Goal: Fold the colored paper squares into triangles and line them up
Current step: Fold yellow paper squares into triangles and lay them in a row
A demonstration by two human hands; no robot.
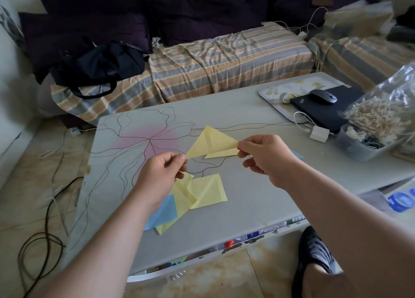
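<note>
I am sitting at a low grey table [247, 109] printed with a pink flower and thin dark lines, with a sofa [224, 57] under a striped cover running behind it and a black bag [98, 66] slumping on the sofa's left end. I am holding a yellow folded paper [211, 142] up above the table between both hands. My left hand [161, 174] is pinching its lower left tip between thumb and forefinger, the other fingers curling in below. My right hand [267, 156] is pinching the right-hand corner the same way, thumb on top. The paper is showing a triangle shape with creases across it, and a second flap is peeking out below its right edge. Below my left hand, a yellow square [208, 191] with diagonal creases is lying flat on the table, touching more yellow sheets [182, 199] that are overlapping a blue paper [164, 212] near the table's front edge. At the far right of the table a black laptop [325, 109] is lying on a flowered tray [269, 93] with a mouse [323, 96] on top, a white charger [318, 133] beside it, and a clear bag of wooden pegs [381, 115] just past that.
</note>
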